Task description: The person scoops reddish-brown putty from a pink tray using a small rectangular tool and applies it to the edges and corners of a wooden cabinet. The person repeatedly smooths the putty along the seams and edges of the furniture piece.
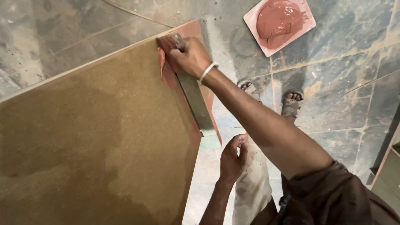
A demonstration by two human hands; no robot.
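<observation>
Gripping a flat scraper blade, the right hand was clamped on it at the board's 12 o'clock corner, blade pressed into red-brown putty along the edge. Left hand sat at 5 o'clock, fingers curled, holding nothing visible. Pink square tray at 1 o'clock on the stone floor held a mound of the same paste.
</observation>
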